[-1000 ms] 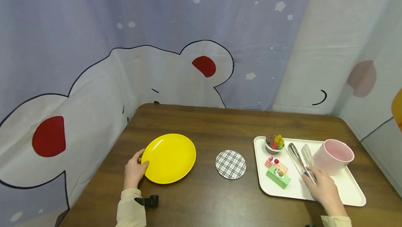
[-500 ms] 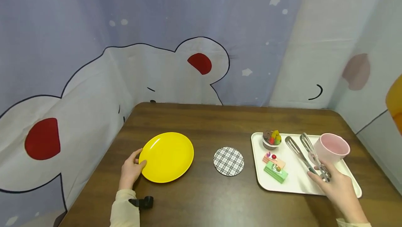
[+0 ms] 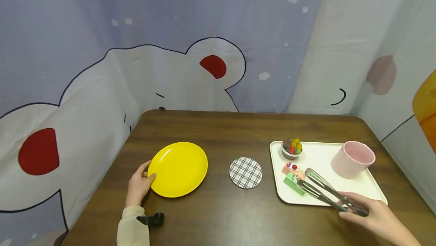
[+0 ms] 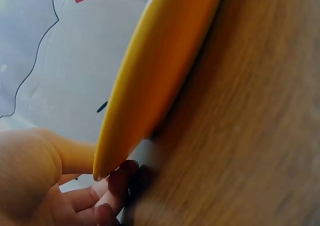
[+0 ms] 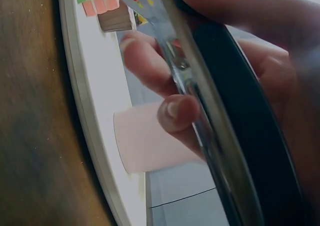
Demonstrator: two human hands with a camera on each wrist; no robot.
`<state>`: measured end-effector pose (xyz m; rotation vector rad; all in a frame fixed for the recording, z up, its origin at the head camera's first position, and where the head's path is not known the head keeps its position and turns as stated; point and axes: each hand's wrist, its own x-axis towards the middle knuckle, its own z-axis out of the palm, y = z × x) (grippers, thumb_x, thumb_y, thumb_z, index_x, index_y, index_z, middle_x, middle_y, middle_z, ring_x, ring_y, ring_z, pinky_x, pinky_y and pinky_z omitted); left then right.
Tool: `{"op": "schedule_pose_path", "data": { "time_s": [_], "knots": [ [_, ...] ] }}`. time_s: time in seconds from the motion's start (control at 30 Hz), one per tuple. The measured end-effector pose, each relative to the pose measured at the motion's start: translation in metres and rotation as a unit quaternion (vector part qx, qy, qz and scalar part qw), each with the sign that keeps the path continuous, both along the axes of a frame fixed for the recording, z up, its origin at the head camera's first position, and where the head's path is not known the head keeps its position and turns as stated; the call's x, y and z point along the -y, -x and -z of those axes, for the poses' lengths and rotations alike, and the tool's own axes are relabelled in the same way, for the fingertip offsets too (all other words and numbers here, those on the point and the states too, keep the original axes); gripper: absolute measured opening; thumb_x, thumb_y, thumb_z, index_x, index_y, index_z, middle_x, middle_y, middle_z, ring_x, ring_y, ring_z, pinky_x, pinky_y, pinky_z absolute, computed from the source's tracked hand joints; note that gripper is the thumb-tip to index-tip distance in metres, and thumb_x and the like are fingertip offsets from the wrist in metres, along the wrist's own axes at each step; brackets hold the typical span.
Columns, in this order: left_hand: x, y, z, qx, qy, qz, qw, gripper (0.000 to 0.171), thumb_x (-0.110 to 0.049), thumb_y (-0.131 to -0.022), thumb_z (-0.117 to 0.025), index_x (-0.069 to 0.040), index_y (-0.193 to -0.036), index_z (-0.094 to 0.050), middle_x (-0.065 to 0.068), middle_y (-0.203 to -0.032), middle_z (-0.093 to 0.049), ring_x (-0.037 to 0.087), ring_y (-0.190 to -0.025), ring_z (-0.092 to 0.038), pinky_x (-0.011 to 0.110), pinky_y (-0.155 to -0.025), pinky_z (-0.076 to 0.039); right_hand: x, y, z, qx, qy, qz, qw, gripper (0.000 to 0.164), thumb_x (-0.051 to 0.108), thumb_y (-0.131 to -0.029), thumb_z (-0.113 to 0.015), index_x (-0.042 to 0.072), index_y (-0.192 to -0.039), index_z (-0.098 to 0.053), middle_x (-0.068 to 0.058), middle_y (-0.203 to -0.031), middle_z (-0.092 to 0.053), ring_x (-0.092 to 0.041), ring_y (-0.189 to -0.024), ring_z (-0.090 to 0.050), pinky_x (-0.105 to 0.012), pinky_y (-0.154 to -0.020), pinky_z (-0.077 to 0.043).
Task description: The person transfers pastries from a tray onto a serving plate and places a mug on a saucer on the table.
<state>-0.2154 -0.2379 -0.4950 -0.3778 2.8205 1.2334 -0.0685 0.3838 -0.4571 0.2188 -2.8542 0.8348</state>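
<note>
My left hand (image 3: 139,185) grips the left rim of a round yellow plate (image 3: 178,169), thumb over the edge and fingers beneath it, as the left wrist view shows. In my right hand (image 3: 374,215) I hold metal tongs (image 3: 327,193) by their handle end. Their two arms are spread and point left over the front of a white tray (image 3: 369,191). The tong tips are near a green cake slice (image 3: 293,183) and a pink cake slice (image 3: 298,171); whether they touch cannot be told. Behind these sits a fruit-topped cupcake (image 3: 291,149).
A pink cup (image 3: 352,159) stands at the tray's right end. A round checked coaster (image 3: 245,173) lies on the wooden table (image 3: 218,215) between plate and tray. Printed curtains (image 3: 265,41) hang behind the table and at both sides.
My right hand has lifted the tongs off the tray and swung them left and toward the front, so their tips are over the cake slices. The left hand keeps hold of the plate rim.
</note>
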Motion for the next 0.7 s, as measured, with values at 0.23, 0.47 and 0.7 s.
{"op": "schedule_pose_path", "data": {
  "time_s": [0.23,0.47,0.7],
  "knots": [
    [0.001,0.001,0.000,0.003,0.000,0.003,1.0000,0.056,-0.015,-0.095,-0.056,-0.006,-0.147,-0.038,0.022,-0.105,-0.057,0.030,-0.091,-0.054,0.037,-0.077,-0.044,-0.002,-0.009,0.004,0.016,0.012,-0.030,0.999,0.045,0.014,-0.073,-0.082,0.010,-0.115,-0.067,0.026,-0.088,-0.066,0.012,-0.074,-0.053,-0.011,-0.062,-0.041],
    [0.001,0.001,-0.002,0.002,-0.001,0.004,1.0000,0.056,-0.016,-0.095,-0.055,-0.006,-0.147,-0.037,0.022,-0.103,-0.056,0.029,-0.090,-0.053,0.036,-0.076,-0.043,-0.001,-0.011,0.007,0.018,0.012,-0.041,0.999,0.043,0.014,-0.073,-0.082,0.006,-0.114,-0.068,0.026,-0.089,-0.068,0.013,-0.075,-0.055,-0.010,-0.062,-0.041],
    [0.000,-0.001,-0.002,0.004,-0.007,0.002,1.0000,0.056,-0.016,-0.096,-0.055,-0.006,-0.148,-0.037,0.023,-0.106,-0.057,0.028,-0.089,-0.056,0.033,-0.074,-0.045,0.005,-0.008,0.016,-0.028,-0.006,-0.032,0.999,0.044,0.016,-0.067,-0.086,0.018,-0.108,-0.072,0.027,-0.094,-0.065,0.014,-0.079,-0.050,-0.001,-0.068,-0.032]
  ]
}}
